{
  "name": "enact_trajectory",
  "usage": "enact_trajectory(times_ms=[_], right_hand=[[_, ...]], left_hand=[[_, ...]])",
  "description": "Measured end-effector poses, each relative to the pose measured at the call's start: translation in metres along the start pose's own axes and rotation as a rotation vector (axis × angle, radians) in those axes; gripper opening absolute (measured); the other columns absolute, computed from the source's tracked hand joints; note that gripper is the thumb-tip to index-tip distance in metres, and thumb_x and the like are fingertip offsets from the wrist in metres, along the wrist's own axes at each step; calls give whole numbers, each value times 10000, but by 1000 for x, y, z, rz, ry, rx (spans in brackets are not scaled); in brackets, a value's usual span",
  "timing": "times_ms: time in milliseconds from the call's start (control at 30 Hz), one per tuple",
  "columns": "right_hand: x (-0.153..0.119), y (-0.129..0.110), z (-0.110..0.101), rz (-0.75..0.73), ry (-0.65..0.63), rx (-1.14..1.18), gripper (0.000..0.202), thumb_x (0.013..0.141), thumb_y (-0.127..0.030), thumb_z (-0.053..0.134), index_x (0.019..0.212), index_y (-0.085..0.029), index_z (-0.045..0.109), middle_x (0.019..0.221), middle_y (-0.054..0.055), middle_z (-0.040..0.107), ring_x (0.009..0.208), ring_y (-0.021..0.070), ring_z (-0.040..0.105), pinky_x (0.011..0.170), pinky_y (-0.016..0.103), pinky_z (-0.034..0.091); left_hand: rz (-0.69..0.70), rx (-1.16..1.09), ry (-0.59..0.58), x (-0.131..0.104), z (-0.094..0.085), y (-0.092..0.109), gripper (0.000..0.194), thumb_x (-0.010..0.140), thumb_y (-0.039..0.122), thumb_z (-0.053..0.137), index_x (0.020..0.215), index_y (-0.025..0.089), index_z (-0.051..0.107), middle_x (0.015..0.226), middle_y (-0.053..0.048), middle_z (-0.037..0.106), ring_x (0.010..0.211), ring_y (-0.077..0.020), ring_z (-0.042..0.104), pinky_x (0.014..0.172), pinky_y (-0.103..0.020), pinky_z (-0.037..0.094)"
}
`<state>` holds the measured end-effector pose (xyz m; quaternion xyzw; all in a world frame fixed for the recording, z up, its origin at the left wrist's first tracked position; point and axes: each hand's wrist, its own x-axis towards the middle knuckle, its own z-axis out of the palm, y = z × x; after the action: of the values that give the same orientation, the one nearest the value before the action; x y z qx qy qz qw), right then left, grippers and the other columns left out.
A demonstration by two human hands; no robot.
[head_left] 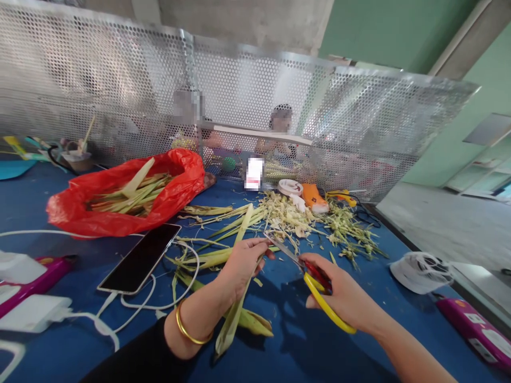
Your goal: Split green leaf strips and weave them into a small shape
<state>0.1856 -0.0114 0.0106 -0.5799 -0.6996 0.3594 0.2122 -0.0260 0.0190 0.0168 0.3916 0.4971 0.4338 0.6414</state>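
My left hand (245, 260) pinches a pale green corn husk (233, 327), which hangs below the fingers toward the front of the table. In my right hand (347, 298) is a pair of scissors (329, 308) with yellow and red handles. The blades point up and left, with their tips close to my left fingertips; whether they touch the husk I cannot make out. Another husk (255, 322) lies on the blue table beneath my left hand. Beyond both hands spreads a heap of pale cut scraps (283, 213), with green trimmings (351, 234) at its right.
A red plastic bag (175, 191) of husks stands at the left, near a phone (139, 258) with a white cable. At the back are a tape roll (290, 187) and an orange packet (313, 197). A perforated screen (247, 90) borders the table; people sit behind it.
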Motion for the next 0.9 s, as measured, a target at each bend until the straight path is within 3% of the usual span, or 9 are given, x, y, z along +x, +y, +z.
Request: enact_trajectory(times_ms=[100, 233, 500, 667, 800, 900], right_hand=[[0, 0, 2, -30, 20, -32, 650, 582, -261, 773, 1190, -257, 547, 1071, 21, 624, 918, 222, 578, 854, 334, 465], [0, 4, 3, -54, -11, 31, 489, 685, -300, 702, 1152, -246, 570, 987, 17, 634, 845, 204, 593, 804, 319, 484], [3, 7, 8, -56, -43, 101, 320, 752, -342, 649, 1048, -227, 610, 746, -26, 593, 674, 156, 574, 633, 234, 487], [4, 23, -1, -110, 170, -134, 397, 806, -384, 586, 1171, -230, 566, 937, 33, 668, 777, 191, 632, 721, 273, 501], [-5, 38, -1, -263, 91, -517, 405, 805, -261, 526, 1207, -270, 569, 1004, 61, 669, 792, 215, 655, 699, 314, 500], [-13, 39, 2, -347, 65, -702, 479, 766, -183, 522, 1239, -252, 561, 955, 80, 663, 795, 225, 644, 686, 321, 486]], left_hand=[[-3, 39, -11, -1, 1, -1, 147, 746, 253, 562, 766, 142, 655, 623, -3, 609, 382, -40, 335, 380, -182, 155], [-26, 93, -48, 1, 2, -4, 160, 726, 282, 579, 704, 136, 640, 613, -1, 614, 357, -34, 306, 374, -196, 161], [-40, 70, -64, 4, 1, -8, 198, 737, 290, 593, 808, 130, 686, 625, -9, 614, 362, -34, 304, 373, -191, 142], [-73, -69, -51, 3, -2, -3, 194, 750, 227, 589, 879, 114, 681, 633, -5, 596, 382, -32, 345, 364, -172, 163], [-83, -253, 17, 4, -9, 5, 162, 741, 104, 561, 876, 120, 649, 706, -31, 644, 473, -70, 522, 409, -168, 343], [-42, -350, 100, 4, -11, 14, 95, 760, 112, 591, 841, 126, 637, 802, -75, 694, 590, -125, 638, 553, -222, 490]])
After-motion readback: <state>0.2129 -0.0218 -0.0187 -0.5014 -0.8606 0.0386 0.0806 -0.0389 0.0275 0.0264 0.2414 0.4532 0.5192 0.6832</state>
